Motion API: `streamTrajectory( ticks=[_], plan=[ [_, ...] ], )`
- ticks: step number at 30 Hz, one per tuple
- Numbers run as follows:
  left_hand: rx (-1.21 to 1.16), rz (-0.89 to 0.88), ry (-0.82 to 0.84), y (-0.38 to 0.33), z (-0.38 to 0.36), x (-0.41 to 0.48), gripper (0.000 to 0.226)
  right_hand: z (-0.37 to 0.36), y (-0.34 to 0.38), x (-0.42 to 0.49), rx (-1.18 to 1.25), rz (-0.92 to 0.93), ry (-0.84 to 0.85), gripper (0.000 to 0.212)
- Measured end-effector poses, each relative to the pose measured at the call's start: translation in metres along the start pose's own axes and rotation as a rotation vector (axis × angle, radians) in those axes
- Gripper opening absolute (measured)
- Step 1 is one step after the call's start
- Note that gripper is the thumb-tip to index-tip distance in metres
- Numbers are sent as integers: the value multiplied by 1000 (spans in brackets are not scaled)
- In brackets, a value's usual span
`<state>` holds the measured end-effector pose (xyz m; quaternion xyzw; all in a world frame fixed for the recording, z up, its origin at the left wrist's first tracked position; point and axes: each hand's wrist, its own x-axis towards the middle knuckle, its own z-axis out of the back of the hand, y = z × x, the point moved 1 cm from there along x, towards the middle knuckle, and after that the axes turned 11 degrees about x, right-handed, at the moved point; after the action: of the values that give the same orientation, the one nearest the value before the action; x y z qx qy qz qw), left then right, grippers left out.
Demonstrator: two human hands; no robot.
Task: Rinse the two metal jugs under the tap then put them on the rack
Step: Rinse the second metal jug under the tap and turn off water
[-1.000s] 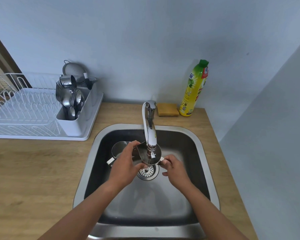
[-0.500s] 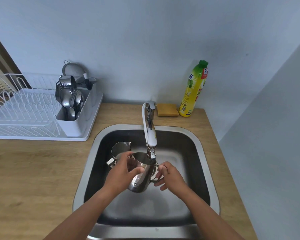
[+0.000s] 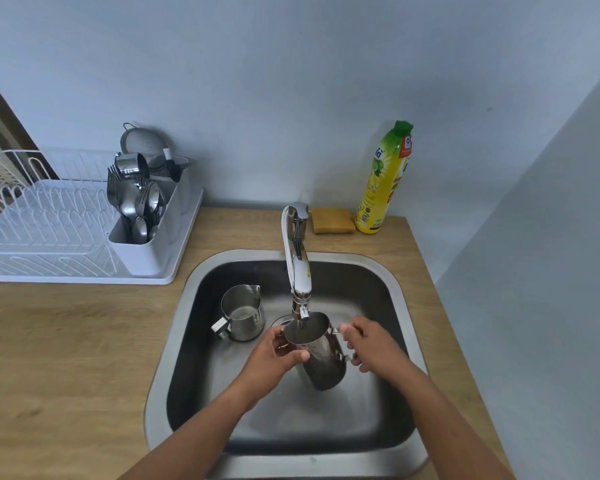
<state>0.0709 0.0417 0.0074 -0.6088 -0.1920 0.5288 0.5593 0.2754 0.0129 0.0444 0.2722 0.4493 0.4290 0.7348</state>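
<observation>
I hold one metal jug (image 3: 321,362) upright over the sink (image 3: 187,341), its open mouth right under the spout of the tap (image 3: 300,271). My left hand (image 3: 274,355) wraps the jug's left side near the rim. My right hand (image 3: 371,344) grips its handle on the right. A second metal jug (image 3: 241,313) stands upright on the sink floor to the left, handle toward me, untouched. The white dish rack (image 3: 49,230) sits on the counter at the far left.
A cutlery holder (image 3: 142,216) full of spoons and forks stands at the rack's right end, with a strainer behind it. A yellow sponge (image 3: 332,220) and a yellow dish soap bottle (image 3: 383,178) stand behind the sink. A wall closes in on the right.
The held jug has risen off the sink floor and been turned upright under the spout, shifting right. My left hand now no longer covers the second jug.
</observation>
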Motion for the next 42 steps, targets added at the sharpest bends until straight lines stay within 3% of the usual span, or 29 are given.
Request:
streamTrajectory(
  ticks=[7,12,15,21,26,30,35,42],
  plan=[
    [54,-71,-78,-7,9,13,68,-9,-7,4,233,32,-61,19],
    [217,-168,-150,-19,30,10,67,-30,-10,6,443,-14,-18,21],
    [205,-135,-126,-15,34,9,65,-28,-9,7,416,-39,61,24],
    [224,-112,-169,-4,22,13,70,-26,-16,15,334,14,-46,16],
    [267,-113,-138,-6,30,14,69,-23,-15,14,311,-3,47,18],
    [287,-83,-145,-3,25,17,68,-23,-17,16,306,8,-17,18],
    [282,-56,-116,-3,30,16,68,-23,-16,13,282,-4,47,18],
    [219,-24,-85,-4,31,17,60,-27,-13,14,245,-21,-2,17]
  ],
)
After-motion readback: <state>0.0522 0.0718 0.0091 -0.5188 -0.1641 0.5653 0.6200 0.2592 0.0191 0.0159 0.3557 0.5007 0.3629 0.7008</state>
